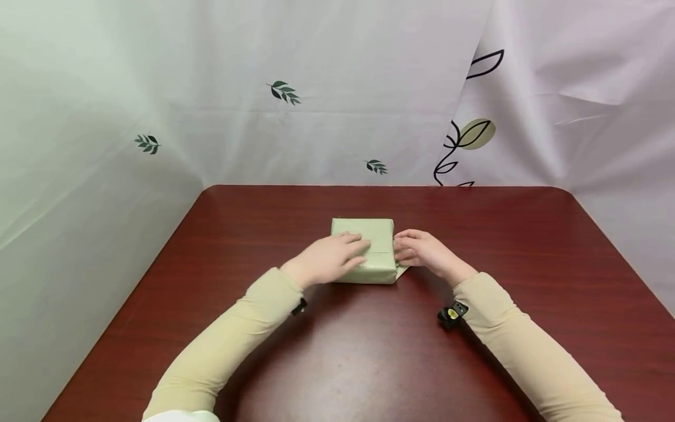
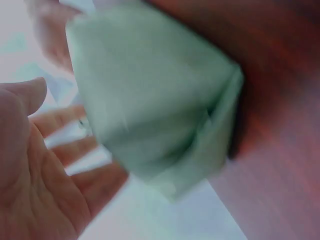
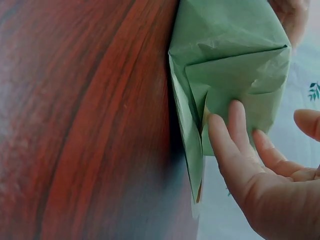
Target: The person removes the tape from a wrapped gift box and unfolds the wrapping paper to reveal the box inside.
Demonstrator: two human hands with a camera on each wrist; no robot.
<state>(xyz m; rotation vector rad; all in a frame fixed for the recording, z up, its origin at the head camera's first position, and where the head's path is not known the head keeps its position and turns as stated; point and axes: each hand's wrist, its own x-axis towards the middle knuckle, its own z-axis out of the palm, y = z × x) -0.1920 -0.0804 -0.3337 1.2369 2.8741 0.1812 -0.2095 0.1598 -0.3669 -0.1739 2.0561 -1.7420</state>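
A box-shaped parcel in pale green paper [image 1: 375,231] lies on the table. My left hand [image 1: 329,257] is over its top left part with fingers extended. In the blurred left wrist view, that hand's relaxed fingers [image 2: 97,187] are beside the folded end of the parcel [image 2: 145,70]. At the opposite end, my right hand [image 1: 424,252] touches the paper with spread, slightly bent fingers. The right wrist view shows its fingertips [image 3: 237,107] against the tucked end paper [image 3: 250,75], while a pointed flap [image 3: 188,135] sticks out along the table side.
The parcel is on a dark red wood-grain table [image 1: 253,217] with rounded far corners. Behind and at the sides hangs a pale curtain [image 1: 337,129] with leaf prints. A small black device [image 1: 452,315] is strapped at the right wrist.
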